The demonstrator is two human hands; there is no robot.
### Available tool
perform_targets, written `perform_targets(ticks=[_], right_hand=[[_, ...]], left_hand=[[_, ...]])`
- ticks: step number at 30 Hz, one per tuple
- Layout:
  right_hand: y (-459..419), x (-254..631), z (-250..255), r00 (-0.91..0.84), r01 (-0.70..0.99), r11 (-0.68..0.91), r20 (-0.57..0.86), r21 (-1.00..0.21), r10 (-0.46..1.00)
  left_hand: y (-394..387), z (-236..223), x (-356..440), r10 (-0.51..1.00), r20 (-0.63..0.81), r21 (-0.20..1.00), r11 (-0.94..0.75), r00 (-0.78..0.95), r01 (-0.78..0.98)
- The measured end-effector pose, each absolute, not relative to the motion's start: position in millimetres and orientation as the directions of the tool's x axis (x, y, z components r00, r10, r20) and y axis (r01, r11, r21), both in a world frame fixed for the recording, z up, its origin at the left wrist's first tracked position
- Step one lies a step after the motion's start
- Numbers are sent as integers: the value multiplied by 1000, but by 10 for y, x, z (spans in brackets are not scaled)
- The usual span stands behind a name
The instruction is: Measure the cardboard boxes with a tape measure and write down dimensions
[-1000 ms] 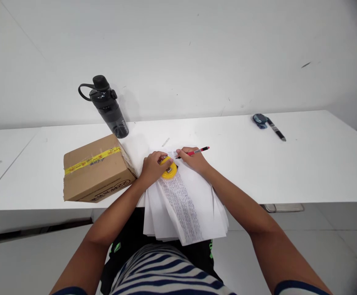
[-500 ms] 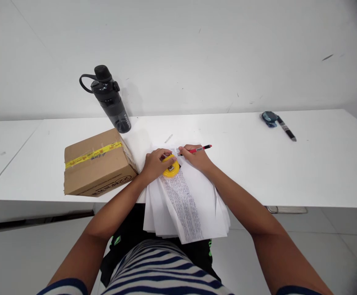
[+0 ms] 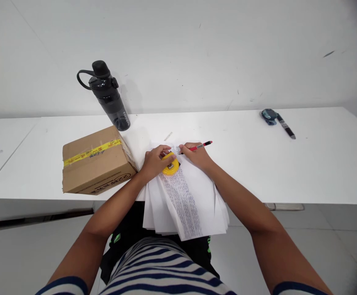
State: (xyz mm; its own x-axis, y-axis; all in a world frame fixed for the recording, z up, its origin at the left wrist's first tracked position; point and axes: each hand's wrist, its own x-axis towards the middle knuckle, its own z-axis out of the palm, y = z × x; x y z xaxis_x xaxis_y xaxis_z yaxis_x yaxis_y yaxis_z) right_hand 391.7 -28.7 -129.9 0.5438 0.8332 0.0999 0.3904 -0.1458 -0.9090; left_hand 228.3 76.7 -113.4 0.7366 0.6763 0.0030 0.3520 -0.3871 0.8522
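My left hand is closed on a yellow tape measure, its thumb over the top. The tape measure rests on a stack of white papers, whose top sheet carries a wide band of dense small marks. A red pen with black ends is pinched in my right hand, just right of the tape measure. The pen slants, its lower end pointing at the upper part of the paper. Whether its tip touches the sheet I cannot tell. The near part of the stack hangs over the table edge.
A cardboard box with yellow tape stands left of my left hand. Behind it is a black bottle. At the right back of the white table lie a dark blue rounded object and a black marker. A wall rises behind.
The camera view has shifted slightly, so the objects sit a little higher in the picture. Both hands keep their grips, the right with the pen and the left on the tape measure.
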Motion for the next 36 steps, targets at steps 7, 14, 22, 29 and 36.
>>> perform_targets(ticks=[7,14,22,29,36], right_hand=[[-292,3917,-1306,554,408,-152,112,-900,825],[-303,3917,-1314,565,398,-161,103,-903,819],[-315,3915,-1289,581,384,-179,86,-906,810],[-317,3910,-1289,610,382,-184,97,-906,786],[-319,3908,-1317,613,388,-180,107,-904,782]], left_hand=[[754,-1118,2283,680,1,850,-387,733,358],[755,-1132,2285,679,5,847,-393,734,358],[746,-1128,2282,682,6,848,-391,731,358],[743,-1122,2286,681,12,844,-400,732,358],[745,-1128,2281,680,16,848,-398,734,350]])
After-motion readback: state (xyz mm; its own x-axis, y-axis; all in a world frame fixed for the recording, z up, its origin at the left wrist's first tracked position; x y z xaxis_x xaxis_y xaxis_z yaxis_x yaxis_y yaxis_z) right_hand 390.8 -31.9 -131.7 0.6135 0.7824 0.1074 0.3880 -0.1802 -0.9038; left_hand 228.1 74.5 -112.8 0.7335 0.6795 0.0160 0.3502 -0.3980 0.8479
